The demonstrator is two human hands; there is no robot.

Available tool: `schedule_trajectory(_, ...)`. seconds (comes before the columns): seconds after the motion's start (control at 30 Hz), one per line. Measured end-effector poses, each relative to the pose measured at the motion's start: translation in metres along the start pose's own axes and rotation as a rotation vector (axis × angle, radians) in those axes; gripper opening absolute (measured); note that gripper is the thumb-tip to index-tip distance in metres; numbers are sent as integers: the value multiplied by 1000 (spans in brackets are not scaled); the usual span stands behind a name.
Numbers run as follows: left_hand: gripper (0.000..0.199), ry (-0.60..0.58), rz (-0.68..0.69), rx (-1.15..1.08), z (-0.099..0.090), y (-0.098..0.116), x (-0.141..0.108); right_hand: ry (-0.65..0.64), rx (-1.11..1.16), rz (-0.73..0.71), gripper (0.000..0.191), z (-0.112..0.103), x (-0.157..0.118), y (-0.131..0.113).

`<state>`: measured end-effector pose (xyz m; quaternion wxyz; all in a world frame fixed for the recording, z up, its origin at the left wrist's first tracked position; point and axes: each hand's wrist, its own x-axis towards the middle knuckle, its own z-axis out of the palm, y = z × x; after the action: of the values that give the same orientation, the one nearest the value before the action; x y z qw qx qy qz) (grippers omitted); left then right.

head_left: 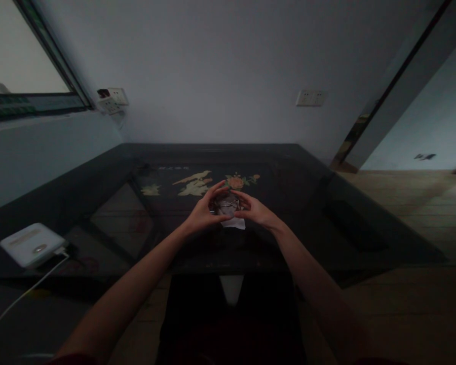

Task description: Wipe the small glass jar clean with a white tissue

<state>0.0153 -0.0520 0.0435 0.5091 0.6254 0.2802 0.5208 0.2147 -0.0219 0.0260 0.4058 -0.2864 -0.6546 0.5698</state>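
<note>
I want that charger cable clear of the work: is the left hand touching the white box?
Apart. The head view shows a wide stretch of dark tabletop between the left hand and the white box.

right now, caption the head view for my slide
Left hand and right hand cup a small shiny object at a dark table.

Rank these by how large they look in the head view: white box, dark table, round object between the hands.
1. Dark table
2. White box
3. Round object, partly covered by the fingers
</note>
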Motion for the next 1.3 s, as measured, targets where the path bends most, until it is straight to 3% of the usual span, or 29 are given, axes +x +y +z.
schedule_trajectory(0.27, 90, 14, -12, -59, 0, 1, 2, -3, 83, 2, 74, 7, -3, -4)
schedule_trajectory(0.53, 83, -43, 5, -87, 2, 3, 8, 174, 41, 2, 55, 10, -3, -8)
schedule_trajectory(0.6, 70, 20, 13, -39, -6, -2, 15, 229, 54, -6, 51, 8, -3, -9)
schedule_trajectory(0.7, 31, 318, -116, 304, -25, -17, 26, 309, 144, -38, 52, 3, -2, -12)
schedule_trajectory(0.77, 14, 351, -183, 401, -36, -29, 29, 340, 204, -61, 54, -2, -2, -14)
schedule_trajectory(0.9, 26, 292, -260, 494, -45, -42, 25, 363, 251, -83, 54, -9, -1, -16)
schedule_trajectory(1.07, 29, 210, -316, 527, -31, -43, 21, 363, 290, -8, 50, -5, 0, -10)
schedule_trajectory(1.3, 39, 164, -319, 273, -12, -31, 21, 350, 280, 1, 48, 2, 1, -6)
